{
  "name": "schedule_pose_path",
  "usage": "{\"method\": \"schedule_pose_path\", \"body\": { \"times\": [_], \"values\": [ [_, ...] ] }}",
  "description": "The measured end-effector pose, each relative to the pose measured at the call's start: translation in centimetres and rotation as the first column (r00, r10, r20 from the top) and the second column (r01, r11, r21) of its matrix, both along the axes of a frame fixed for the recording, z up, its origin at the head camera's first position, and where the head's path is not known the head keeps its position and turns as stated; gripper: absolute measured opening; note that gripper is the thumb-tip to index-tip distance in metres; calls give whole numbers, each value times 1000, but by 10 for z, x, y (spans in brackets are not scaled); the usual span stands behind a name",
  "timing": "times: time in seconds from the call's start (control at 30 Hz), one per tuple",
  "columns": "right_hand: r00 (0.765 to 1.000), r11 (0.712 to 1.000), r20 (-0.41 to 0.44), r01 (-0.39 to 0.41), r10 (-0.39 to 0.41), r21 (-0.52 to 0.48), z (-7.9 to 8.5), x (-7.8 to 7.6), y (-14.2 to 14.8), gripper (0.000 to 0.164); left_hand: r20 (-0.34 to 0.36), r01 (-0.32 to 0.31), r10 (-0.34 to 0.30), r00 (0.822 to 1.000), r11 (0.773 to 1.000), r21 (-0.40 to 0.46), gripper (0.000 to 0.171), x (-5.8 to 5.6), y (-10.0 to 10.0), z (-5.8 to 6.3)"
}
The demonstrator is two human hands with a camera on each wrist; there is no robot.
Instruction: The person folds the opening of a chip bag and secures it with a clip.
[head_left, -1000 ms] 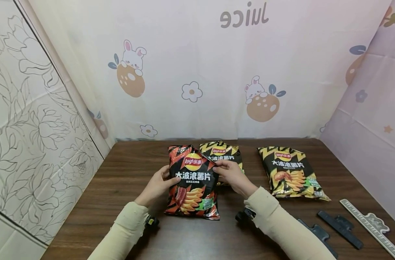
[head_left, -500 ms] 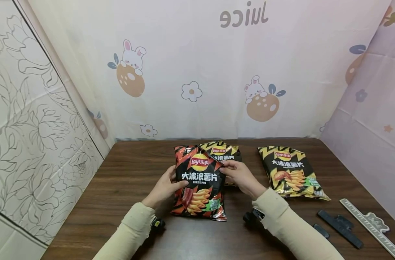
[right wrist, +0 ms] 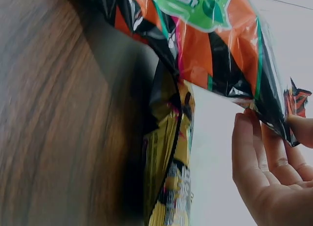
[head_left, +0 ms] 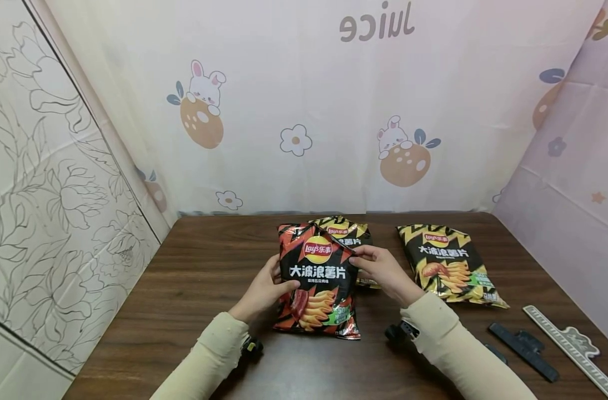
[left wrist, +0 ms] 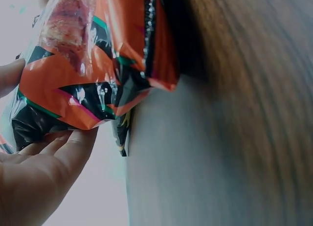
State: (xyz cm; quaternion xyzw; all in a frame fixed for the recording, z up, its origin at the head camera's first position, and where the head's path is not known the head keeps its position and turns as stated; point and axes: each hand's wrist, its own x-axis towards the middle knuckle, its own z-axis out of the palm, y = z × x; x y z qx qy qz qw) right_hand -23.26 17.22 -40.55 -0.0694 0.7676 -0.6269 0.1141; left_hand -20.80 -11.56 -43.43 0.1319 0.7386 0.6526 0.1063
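Observation:
Both hands hold a red and black Lay's chip bag [head_left: 317, 294] above the table, its front toward the head camera. My left hand [head_left: 265, 289] grips the bag's left side, thumb on the front and fingers behind, as the left wrist view also shows. With thumb and fingers my right hand [head_left: 383, 271] pinches the upper right edge; the right wrist view shows this pinch on the bag's corner [right wrist: 281, 121]. Behind the red bag lies a yellow and black chip bag [head_left: 361, 233], partly hidden by it.
Another yellow and black chip bag [head_left: 446, 266] lies on the right of the brown wooden table [head_left: 194, 278]. Nearer the right front are a black clip [head_left: 523, 351], a second dark one [head_left: 496, 353] mostly covered by the right sleeve, and a pale clip [head_left: 573, 350]. A printed curtain [head_left: 294, 183] hangs behind.
Both hands have carried the red chip bag a little to the right, so it covers more of the yellow bag behind it. The grips look the same.

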Motion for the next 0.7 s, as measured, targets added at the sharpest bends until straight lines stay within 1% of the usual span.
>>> {"method": "schedule_pose_path", "body": {
  "times": [0.07, 0.27, 0.4, 0.5, 0.7],
  "values": [
    [1000, 1000, -5, 8, -8, 15, 0, 1, 2, 31, -3, -1, 1, 1000, 1000, -7, 72, 0, 2, -1],
    [1000, 998, -24, 19, -17, 57, 0, 2, 6, 34, -4, -1, 1, 1000, 1000, 6, 69, 0, 6, -2],
    [999, 995, -40, 26, -23, 98, 0, 3, 9, 35, -2, -21, 21, 1000, 1000, 2, 68, 1, 9, -1],
    [998, 990, -60, 24, -16, 138, 0, 3, 11, 38, 1, -26, 26, 1000, 1000, 10, 68, 1, 9, -1],
    [993, 985, -119, 26, -6, 169, 0, 3, 12, 37, 6, -16, 16, 1000, 999, 36, 67, 0, 9, -3]
  ]
}}
